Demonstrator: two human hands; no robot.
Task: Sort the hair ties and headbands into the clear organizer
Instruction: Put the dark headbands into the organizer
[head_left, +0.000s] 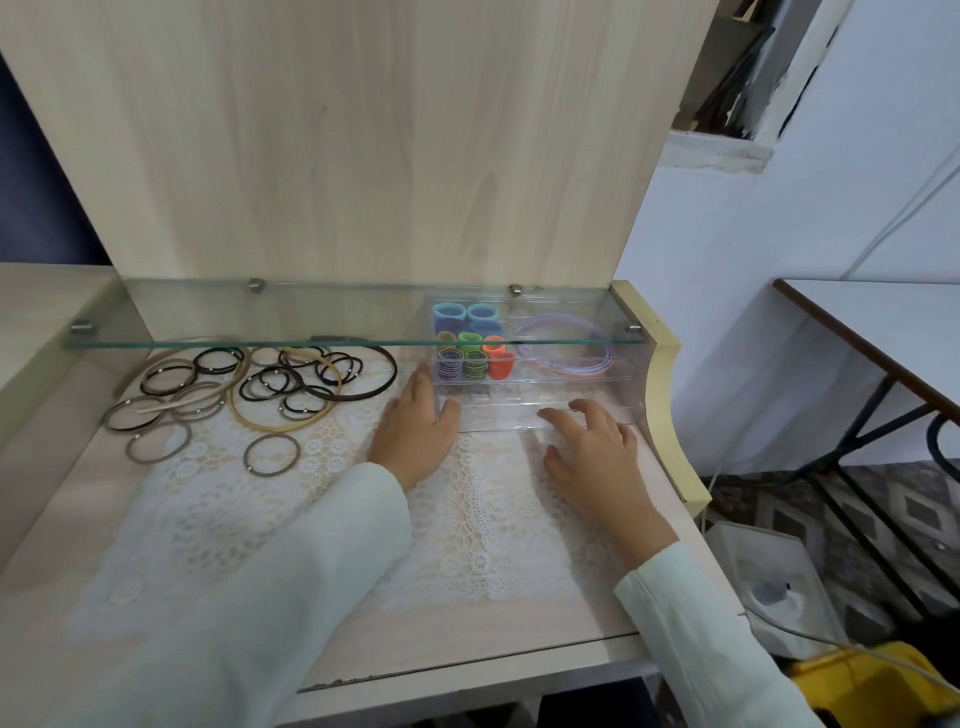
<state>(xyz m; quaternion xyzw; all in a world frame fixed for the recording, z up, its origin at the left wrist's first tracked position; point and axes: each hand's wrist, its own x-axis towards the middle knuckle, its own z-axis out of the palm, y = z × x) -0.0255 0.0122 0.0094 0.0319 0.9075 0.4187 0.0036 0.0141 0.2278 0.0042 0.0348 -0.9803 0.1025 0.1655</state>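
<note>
So left hand (415, 428) and right hand (592, 441) lie loose-fingered against the clear organizer (571, 376) (gripping nothing). I'd square it up gently before fetching the dark hair ties (270, 382).

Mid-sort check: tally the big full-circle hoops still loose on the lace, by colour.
Dark brown hoop: 1
Gold hoop: 1
Total: 2
The beige headbands overlap too much to count and are left out.

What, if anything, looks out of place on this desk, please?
The dark hair ties and headbands lie in an overlapping heap on the lace mat, left of the clear organizer, whose coloured ties stand in neat rows. Nothing looks broken.
</note>
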